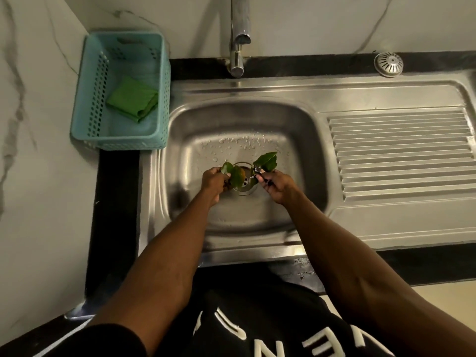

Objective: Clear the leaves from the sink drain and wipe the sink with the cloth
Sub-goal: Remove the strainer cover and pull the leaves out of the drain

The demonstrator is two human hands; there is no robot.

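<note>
Both my hands are down in the steel sink basin [304,140], over the round drain [244,188]. My left hand [213,180] grips green leaves [235,175], one with an orange patch. My right hand [277,185] pinches another dark green leaf [266,161] by its stem end, just right of the drain. The leaves partly cover the drain opening. A folded green cloth [132,99] lies inside a light blue perforated basket [85,119] on the counter left of the sink.
The chrome tap [238,37] stands behind the basin, its spout above the back edge. A ribbed draining board [401,153] extends to the right. A round metal strainer cap [389,64] sits at the back right. Water drops lie on the basin floor.
</note>
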